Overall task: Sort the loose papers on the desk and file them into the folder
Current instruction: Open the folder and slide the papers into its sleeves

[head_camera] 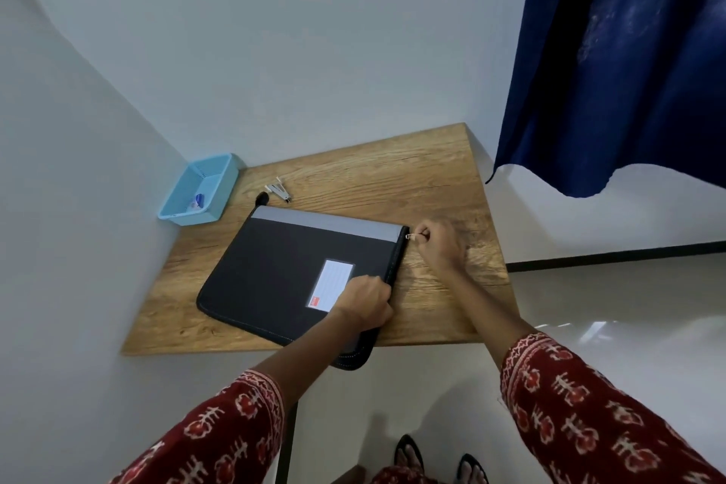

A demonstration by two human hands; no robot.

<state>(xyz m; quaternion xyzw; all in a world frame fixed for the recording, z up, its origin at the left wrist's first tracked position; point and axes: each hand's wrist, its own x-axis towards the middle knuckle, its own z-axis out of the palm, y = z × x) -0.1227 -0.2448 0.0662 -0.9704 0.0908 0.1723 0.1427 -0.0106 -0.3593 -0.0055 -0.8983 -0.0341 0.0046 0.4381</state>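
Fingers point(422, 235) of right hand point(440, 246) pinch zipper pull point(411, 236); left hand point(365, 301) grips folder point(283, 271) edge on table point(393, 177); basket point(200, 189), staple remover point(279, 189) lie behind

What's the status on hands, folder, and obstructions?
Right hand pinching zipper pull at far corner. Left hand gripping folder edge, folder closed flat on desk. Stapler, blue basket clear behind.
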